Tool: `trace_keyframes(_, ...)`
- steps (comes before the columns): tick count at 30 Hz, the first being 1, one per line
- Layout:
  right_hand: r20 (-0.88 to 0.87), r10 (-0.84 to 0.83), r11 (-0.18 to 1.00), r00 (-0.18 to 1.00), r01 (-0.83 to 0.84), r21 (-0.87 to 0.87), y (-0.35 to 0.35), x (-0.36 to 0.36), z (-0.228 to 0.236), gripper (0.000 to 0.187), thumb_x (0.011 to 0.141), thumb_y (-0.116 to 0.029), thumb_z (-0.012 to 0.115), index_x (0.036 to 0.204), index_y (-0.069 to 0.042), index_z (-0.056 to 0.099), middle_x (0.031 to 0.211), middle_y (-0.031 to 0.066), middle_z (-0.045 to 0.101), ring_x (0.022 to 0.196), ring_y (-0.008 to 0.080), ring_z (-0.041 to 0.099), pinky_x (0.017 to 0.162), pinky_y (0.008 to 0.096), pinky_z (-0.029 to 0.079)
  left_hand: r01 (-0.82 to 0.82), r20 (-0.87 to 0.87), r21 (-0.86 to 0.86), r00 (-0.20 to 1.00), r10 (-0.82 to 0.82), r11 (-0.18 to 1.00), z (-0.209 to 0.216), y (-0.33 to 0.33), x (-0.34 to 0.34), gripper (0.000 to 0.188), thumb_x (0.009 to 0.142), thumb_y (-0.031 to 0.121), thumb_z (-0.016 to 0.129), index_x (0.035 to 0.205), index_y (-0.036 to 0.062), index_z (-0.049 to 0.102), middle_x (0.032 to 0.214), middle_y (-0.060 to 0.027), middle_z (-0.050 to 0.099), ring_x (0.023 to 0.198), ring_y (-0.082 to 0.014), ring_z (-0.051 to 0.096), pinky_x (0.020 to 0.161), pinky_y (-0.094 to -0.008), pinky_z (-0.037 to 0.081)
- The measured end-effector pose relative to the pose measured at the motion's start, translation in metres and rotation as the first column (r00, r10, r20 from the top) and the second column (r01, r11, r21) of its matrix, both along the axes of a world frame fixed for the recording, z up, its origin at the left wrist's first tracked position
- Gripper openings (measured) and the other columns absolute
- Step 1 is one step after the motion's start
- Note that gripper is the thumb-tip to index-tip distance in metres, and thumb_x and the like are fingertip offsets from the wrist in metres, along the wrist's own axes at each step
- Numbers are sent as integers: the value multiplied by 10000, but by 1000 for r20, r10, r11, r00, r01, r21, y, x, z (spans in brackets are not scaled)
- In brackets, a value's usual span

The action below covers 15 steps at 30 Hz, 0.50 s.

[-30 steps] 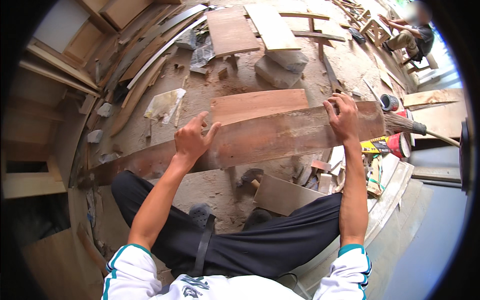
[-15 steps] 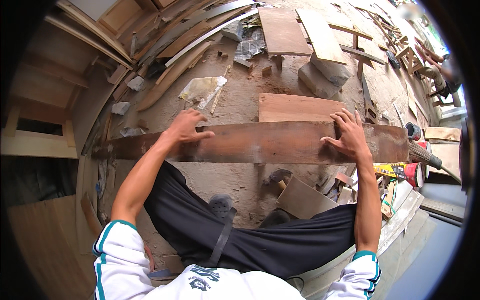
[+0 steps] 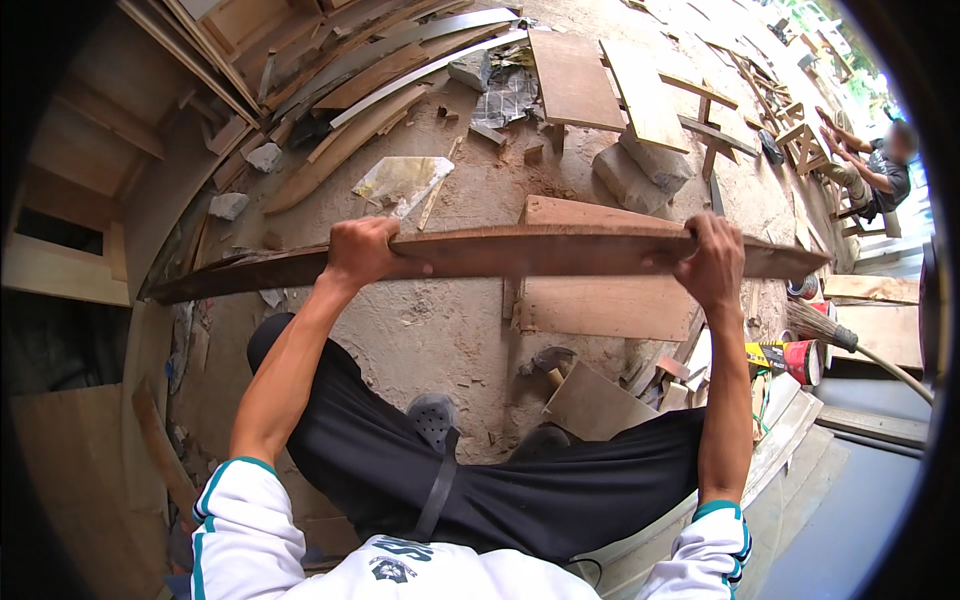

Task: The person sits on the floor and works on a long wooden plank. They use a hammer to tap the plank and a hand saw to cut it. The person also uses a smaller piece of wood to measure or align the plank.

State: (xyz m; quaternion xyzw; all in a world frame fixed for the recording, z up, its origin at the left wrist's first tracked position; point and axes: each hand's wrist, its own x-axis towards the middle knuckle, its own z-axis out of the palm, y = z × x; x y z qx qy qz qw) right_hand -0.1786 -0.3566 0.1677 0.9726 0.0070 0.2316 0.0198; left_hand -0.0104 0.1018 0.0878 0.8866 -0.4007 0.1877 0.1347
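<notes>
A long dark-brown wooden plank (image 3: 540,256) runs crosswise in front of me, tilted so its narrow upper edge shows. My left hand (image 3: 366,252) is closed over it left of the middle, thumb on the near face. Farther right, my right hand (image 3: 712,262) grips the same plank, fingers over the far edge. Below and beyond it lies a lighter reddish-brown board (image 3: 608,308), partly hidden by the plank. The plank's left end passes near the wood stacked at the left.
Near my feet are a hammer (image 3: 553,358) and a square board offcut (image 3: 598,402). A broom (image 3: 822,325) and paint cans (image 3: 802,360) stand right. Stone blocks (image 3: 640,172) support boards (image 3: 645,95) ahead. Another person (image 3: 872,170) sits far right.
Both hands have closed on the plank. It has been lifted and turned toward its edge, uncovering more of the reddish-brown board below.
</notes>
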Motion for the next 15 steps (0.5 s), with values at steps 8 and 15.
trace_keyframes(8,253,30,994,967,-2,-110,9,23,-16,529,663,-436,879,1034,-115,681,860,24,611,888,232,602,865,412,457,-69,182,-73,980,81,995,-7,-23,-4,473,701,511,834,770,116,582,755,-25,582,740,-223,626,606,-364,504)
trace_keyframes(15,93,-76,985,993,89,-145,7,8,-42,489,646,-304,874,1089,-153,731,940,24,611,950,231,596,871,425,453,-28,22,-125,999,31,992,-29,-22,-20,404,648,271,866,834,116,543,780,-36,533,733,-236,603,584,-376,485)
